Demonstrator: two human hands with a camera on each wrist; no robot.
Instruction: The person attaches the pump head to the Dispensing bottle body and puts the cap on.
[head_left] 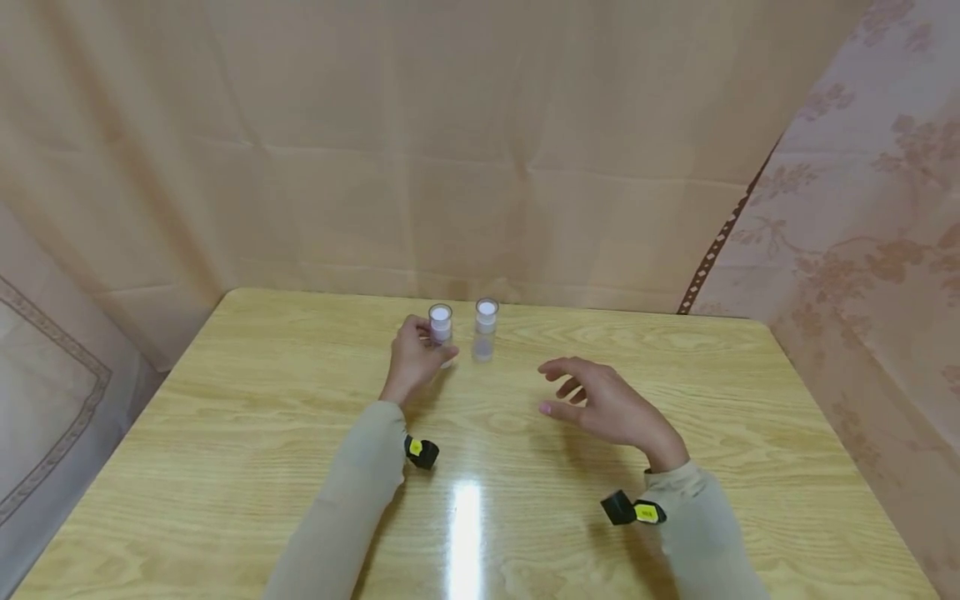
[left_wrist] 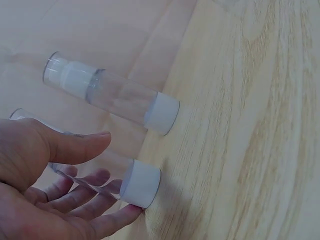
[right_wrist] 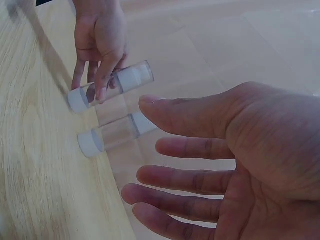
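Note:
Two clear cylindrical bottles with white bases and white tops under clear caps stand upright, side by side, near the table's far edge. My left hand [head_left: 412, 360] holds the left bottle [head_left: 441, 321], thumb on the near side and fingers round the back. In the left wrist view that bottle's white base [left_wrist: 141, 183] is on the table, while the hand covers much of its upper part. The right bottle [head_left: 485, 329] stands a short gap away, untouched. To the right, my right hand [head_left: 603, 404] hovers over the table, fingers spread and loosely bent, holding nothing.
The wood-grain table [head_left: 247, 442] ends just behind the bottles. A beige curtain [head_left: 465, 167] hangs along that edge, and a floral cloth [head_left: 885, 275] hangs on the right. Each sleeve carries a black wrist camera [head_left: 423, 453].

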